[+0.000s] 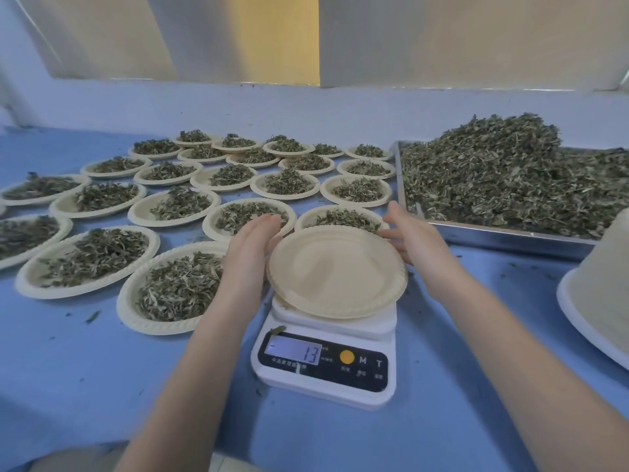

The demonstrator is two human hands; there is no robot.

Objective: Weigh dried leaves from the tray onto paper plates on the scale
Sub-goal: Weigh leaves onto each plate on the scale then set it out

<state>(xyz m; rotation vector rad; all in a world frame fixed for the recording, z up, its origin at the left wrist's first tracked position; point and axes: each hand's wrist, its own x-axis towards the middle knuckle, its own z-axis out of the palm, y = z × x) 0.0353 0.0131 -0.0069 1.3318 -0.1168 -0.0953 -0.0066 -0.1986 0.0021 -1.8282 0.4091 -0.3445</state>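
Left hand (250, 241) and right hand (410, 235) – fingers straight, flat against opposite rims of empty paper plate (337, 271), seated on scale (326, 362). Display reads 13. Filled plates (102, 195) left and behind; tray (503, 233) heaped with dried leaves (503, 175) right – plate stack (602, 294) at far right.

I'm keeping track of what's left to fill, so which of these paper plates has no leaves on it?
The plate on the scale, between the left hand and right hand. Every other spread-out plate holds leaves.
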